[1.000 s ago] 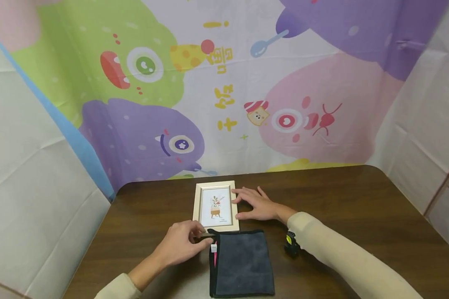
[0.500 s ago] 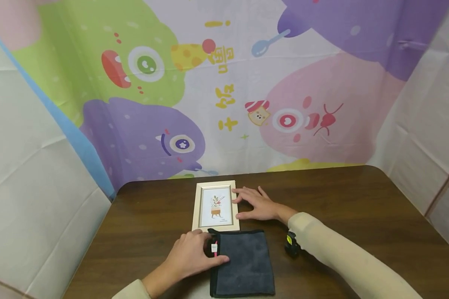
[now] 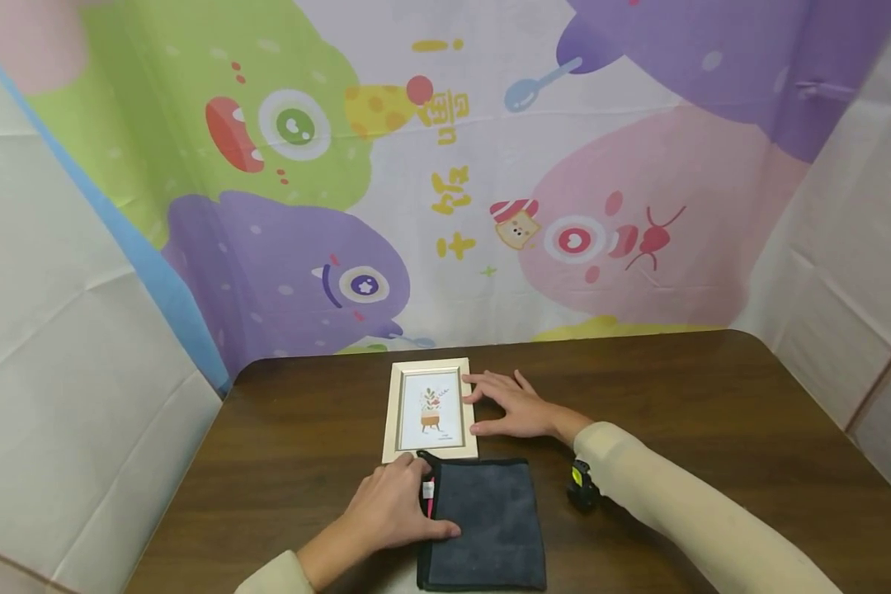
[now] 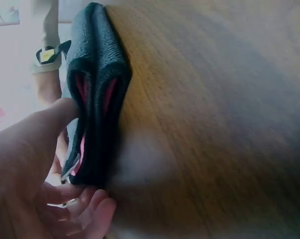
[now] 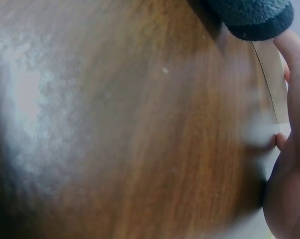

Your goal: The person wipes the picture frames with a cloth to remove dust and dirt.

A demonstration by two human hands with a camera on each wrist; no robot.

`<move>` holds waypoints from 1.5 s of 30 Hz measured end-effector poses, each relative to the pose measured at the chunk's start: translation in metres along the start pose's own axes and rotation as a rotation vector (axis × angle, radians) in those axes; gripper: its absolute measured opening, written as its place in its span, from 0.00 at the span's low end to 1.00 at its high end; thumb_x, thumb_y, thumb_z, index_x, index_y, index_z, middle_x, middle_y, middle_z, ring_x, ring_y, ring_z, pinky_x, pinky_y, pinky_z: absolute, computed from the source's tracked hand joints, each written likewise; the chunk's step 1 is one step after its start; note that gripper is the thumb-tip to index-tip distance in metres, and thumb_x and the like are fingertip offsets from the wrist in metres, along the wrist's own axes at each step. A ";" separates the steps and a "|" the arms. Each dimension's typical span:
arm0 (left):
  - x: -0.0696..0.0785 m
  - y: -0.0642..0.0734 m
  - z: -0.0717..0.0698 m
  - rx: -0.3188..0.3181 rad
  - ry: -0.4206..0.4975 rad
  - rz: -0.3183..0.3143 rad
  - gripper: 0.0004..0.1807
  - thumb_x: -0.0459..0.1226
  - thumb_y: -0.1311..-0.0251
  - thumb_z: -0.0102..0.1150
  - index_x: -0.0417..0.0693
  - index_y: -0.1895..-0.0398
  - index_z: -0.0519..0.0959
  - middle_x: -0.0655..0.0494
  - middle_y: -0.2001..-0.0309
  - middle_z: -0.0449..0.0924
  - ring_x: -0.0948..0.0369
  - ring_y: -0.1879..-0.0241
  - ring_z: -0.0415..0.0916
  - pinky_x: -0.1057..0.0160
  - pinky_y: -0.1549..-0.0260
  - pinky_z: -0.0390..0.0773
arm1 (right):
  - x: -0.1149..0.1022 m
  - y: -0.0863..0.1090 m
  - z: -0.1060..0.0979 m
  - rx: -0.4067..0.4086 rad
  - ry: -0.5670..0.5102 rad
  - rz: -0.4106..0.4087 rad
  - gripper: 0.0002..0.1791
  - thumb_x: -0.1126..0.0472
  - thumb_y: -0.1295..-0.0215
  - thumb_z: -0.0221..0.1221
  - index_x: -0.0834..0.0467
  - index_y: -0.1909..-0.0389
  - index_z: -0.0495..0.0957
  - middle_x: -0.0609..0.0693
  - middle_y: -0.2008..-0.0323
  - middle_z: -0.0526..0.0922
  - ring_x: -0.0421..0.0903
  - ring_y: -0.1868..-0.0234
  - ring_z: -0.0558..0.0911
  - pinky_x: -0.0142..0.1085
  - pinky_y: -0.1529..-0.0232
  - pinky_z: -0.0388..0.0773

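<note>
Cloth [image 3: 486,528] lies folded on the worktop [image 3: 676,388] by the picture frame [image 3: 431,410]; our left hand [image 3: 388,505] pinches its left edge, our right hand [image 3: 518,408] touches the frame with fingers extended, so we're probably taking hold and next must keep its layers together.

Left hand [image 3: 389,507], thumb [image 3: 442,529] wide of bent fingers [image 4: 104,216]; right hand [image 3: 518,410], fingers spread; right forearm [image 3: 690,503] slanting inward.
</note>
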State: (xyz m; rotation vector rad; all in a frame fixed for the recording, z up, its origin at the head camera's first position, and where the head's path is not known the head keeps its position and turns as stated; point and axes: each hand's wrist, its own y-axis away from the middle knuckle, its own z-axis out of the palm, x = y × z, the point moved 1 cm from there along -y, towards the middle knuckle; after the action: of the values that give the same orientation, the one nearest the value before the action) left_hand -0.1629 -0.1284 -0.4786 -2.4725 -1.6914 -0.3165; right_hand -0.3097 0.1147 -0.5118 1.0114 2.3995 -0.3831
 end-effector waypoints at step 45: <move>-0.036 -0.024 -0.053 -0.277 0.475 0.194 0.08 0.36 0.59 0.70 0.54 0.77 0.79 0.65 0.82 0.75 0.67 0.81 0.71 0.66 0.81 0.73 | 0.002 -0.001 0.001 0.013 0.023 0.015 0.23 0.28 0.43 0.58 0.31 0.50 0.71 0.37 0.25 0.53 0.50 0.24 0.46 0.64 0.33 0.31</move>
State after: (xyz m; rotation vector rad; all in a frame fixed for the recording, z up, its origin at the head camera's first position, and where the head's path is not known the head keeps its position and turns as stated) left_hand -0.2036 -0.1641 -0.4362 -2.4432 -1.2748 -1.0770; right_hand -0.3109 0.1149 -0.5137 1.0442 2.4118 -0.3836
